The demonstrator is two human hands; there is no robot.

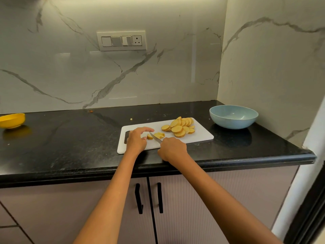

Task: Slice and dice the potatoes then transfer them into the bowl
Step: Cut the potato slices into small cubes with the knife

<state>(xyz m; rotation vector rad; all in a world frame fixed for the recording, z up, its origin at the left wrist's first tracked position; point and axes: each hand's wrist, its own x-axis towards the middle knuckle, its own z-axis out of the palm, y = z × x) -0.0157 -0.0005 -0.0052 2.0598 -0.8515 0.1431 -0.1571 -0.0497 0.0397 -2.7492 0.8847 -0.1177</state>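
A white cutting board [200,136] lies on the black counter. A heap of round potato slices [181,126] covers its far right part. Near the board's middle lies a small stack of slices [159,135], partly cut. My left hand [137,139] holds the left end of that stack with thumb and fingers. My right hand [173,148] grips a knife by its handle, and the blade [155,137] points up-left across the stack. A light blue bowl [233,117] stands to the right of the board, with nothing visible inside it.
A yellow bowl [12,120] sits at the counter's far left. A tiny potato scrap [131,119] lies behind the board. Marble walls close the back and right side. The counter's front edge runs just below my hands, with cabinet doors [149,198] beneath.
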